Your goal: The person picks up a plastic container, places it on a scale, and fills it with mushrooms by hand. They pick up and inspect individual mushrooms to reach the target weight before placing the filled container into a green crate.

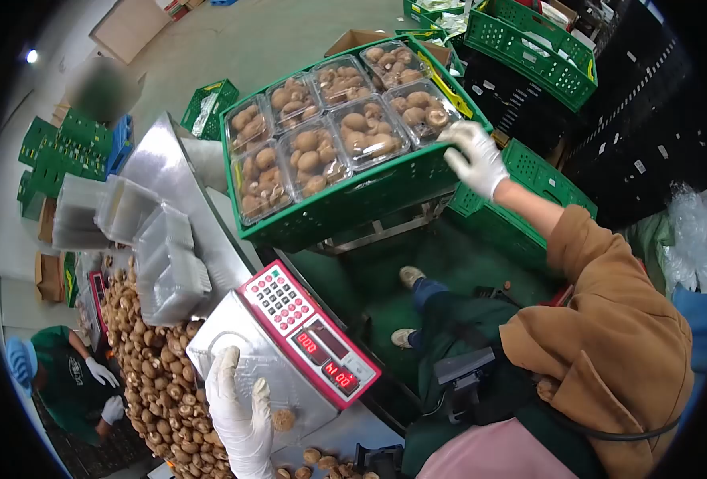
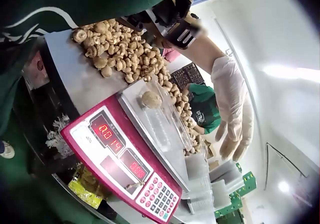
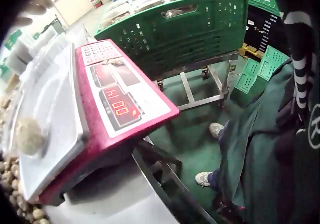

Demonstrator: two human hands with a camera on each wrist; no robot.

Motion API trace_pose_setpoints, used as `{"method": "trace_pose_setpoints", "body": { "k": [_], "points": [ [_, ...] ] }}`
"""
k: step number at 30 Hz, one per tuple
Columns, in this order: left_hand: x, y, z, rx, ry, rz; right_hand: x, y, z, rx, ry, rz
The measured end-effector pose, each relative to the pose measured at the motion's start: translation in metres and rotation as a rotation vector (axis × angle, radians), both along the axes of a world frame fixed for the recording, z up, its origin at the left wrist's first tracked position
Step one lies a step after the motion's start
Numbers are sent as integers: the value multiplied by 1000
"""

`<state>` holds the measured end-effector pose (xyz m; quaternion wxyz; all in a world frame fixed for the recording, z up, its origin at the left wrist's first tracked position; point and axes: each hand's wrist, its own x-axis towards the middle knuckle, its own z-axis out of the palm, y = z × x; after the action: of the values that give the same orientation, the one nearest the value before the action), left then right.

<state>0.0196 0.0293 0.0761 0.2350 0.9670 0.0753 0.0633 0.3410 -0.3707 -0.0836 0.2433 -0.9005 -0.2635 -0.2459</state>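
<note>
My left hand (image 1: 242, 411), in a white glove, hovers beside the pan of a red and white weighing scale (image 1: 310, 323), its fingers extended and holding nothing. One brown mushroom (image 2: 151, 100) lies on the steel pan (image 2: 167, 151), next to a clear plastic piece. Red digits glow on the scale's display (image 3: 120, 107). My gloved right hand (image 1: 479, 160) is at the near right corner of a green crate (image 1: 345, 207), fingers loosely bent at the rim. Inside the crate sit several clear packs of mushrooms (image 1: 369, 132); the fingertips come close to the right front pack (image 1: 419, 112).
Loose mushrooms (image 1: 158, 383) are heaped left of the scale. Stacks of clear trays (image 1: 170, 263) stand on the steel table (image 1: 158, 164). The crate rests on a metal stand (image 3: 187, 89). Another person (image 1: 70, 383) works across the heap. More green crates (image 1: 533, 48) stand at right.
</note>
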Motion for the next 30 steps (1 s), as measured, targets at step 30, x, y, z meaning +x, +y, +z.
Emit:
{"method": "trace_pose_setpoints", "body": {
  "k": [30],
  "points": [
    [355,84,-233,-129,141,747,285,-17,-76,55,428,-426]
  ]
}}
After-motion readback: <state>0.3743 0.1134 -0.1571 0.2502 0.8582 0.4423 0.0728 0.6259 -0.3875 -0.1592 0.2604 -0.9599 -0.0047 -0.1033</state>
